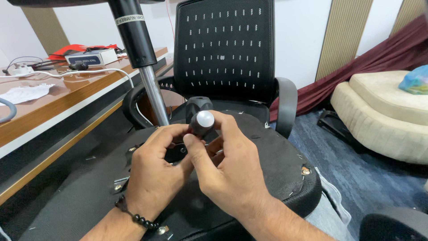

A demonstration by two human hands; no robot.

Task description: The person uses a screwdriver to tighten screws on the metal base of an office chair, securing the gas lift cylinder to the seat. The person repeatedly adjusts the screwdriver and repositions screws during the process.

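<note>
While both hands work over the upturned seat (276,178), the right hand (227,167) has its grip pinched round a screwdriver (201,123), thumb pressed to the dark handle just under its white cap. The left hand (154,172) curls beside it, fingers bent in against the same handle and a black metal plate (176,154) on the seat's underside; a dark bead bracelet (136,216) sits on that wrist. The seat's black fabric is stapled along its edge, with bolts showing at the corners. A gas cylinder (140,53) rises from it, black above and bright steel below. Behind stands a mesh chair back (225,49) with curved armrests. To the left runs a wooden desk (67,96) carrying a white cable, papers and a small box. To the right, a cream sofa (383,116) stands on blue carpet (356,165), before a maroon curtain.
</note>
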